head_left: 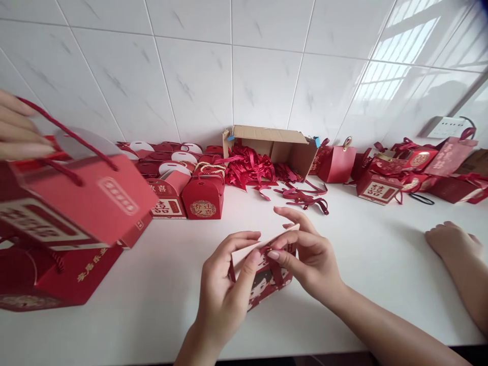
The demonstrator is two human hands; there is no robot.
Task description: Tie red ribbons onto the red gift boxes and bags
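In front of me is a small red gift box (259, 288) with cartoon figures on its front and a pale inner flap at the top. My left hand (223, 284) is closed around its left side, the thumb pressing on the front near the upper edge. With thumb and index finger, my right hand (318, 259) pinches a dark red strap (279, 272) with a small gold stud at the box's top. The strap hangs down over the front. Fingers partly hide where the strap meets the box.
At left another person's hand (19, 127) is by a red box with rope handles (114, 195). Finished-looking boxes (202, 198) stand behind. A cardboard carton (270, 134) spills red ribbons (247, 168) and straps (305, 198). Another person's arm (457, 254) rests at right, near more boxes (379, 188).
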